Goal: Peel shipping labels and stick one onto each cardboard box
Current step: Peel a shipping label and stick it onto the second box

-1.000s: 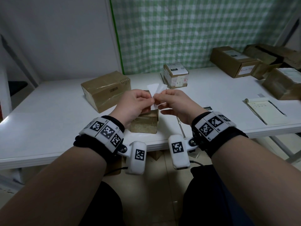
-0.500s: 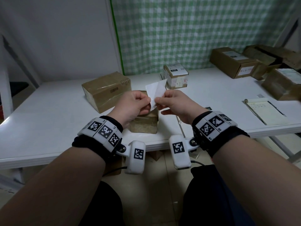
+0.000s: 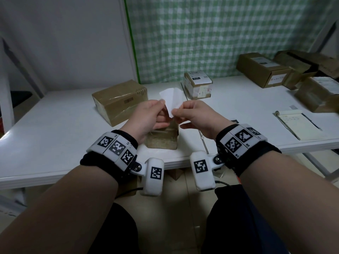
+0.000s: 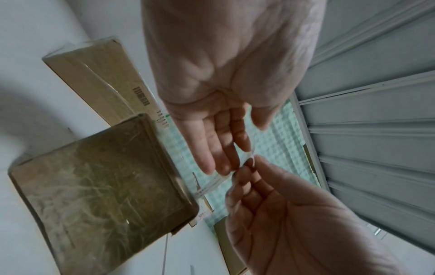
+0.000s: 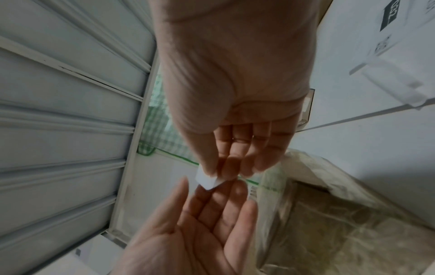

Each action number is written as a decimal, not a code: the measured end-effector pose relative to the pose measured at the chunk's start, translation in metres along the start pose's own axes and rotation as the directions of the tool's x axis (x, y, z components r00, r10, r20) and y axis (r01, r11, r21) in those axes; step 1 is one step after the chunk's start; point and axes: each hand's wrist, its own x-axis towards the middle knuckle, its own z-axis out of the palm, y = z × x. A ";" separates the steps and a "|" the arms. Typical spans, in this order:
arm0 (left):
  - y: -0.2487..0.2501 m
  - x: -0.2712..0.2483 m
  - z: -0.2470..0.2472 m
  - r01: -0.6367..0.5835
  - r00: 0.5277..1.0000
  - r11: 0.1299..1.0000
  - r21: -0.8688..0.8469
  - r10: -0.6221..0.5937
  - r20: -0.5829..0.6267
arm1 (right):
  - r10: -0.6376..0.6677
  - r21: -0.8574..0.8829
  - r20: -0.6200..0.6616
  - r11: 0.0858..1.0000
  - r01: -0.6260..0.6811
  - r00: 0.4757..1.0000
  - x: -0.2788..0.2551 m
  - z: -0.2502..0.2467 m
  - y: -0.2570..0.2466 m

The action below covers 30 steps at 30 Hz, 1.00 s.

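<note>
I hold a small white label sheet (image 3: 171, 100) in the air with both hands, above a small brown cardboard box (image 3: 162, 139) near the table's front edge. My left hand (image 3: 162, 106) pinches the sheet's upper left corner. My right hand (image 3: 176, 113) pinches its lower corner (image 5: 207, 180) between thumb and fingertips. Two thin layers seem to fan apart at the top. In the left wrist view the sheet (image 4: 226, 173) shows edge-on between the two hands, beside the small box (image 4: 101, 186). A larger taped box (image 3: 119, 99) lies behind on the left.
A small box with a label on it (image 3: 198, 87) stands at the back middle. Several more boxes (image 3: 264, 68) crowd the back right corner. A notepad (image 3: 297, 125) lies at the right front. The white table (image 3: 55, 125) ends at a green checked curtain (image 3: 220, 33).
The hands have drawn slightly apart and risen a little. The white sheet stands more upright and its layers spread wider than a second ago.
</note>
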 end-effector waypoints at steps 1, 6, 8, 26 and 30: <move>-0.001 0.000 0.000 -0.005 1.000 1.000 0.015 0.005 0.007 | -0.002 0.003 -0.002 1.000 0.002 1.000 0.000 0.000 0.000; -0.006 0.001 -0.005 -0.027 0.999 0.996 0.086 0.025 0.029 | -0.002 -0.021 0.003 1.000 0.002 1.000 0.001 0.001 0.000; -0.005 0.002 -0.006 -0.012 0.999 0.997 0.071 0.009 0.037 | -0.009 -0.061 0.004 0.998 0.009 1.000 0.002 0.000 0.000; 0.011 0.005 -0.028 -0.154 0.983 0.980 0.126 0.165 -0.079 | -0.035 -0.066 -0.296 0.998 0.016 0.955 0.011 -0.014 -0.007; 0.005 0.011 -0.032 -0.261 0.943 0.905 0.337 0.313 -0.109 | 0.011 0.068 -0.209 0.998 0.003 0.978 0.009 -0.011 -0.020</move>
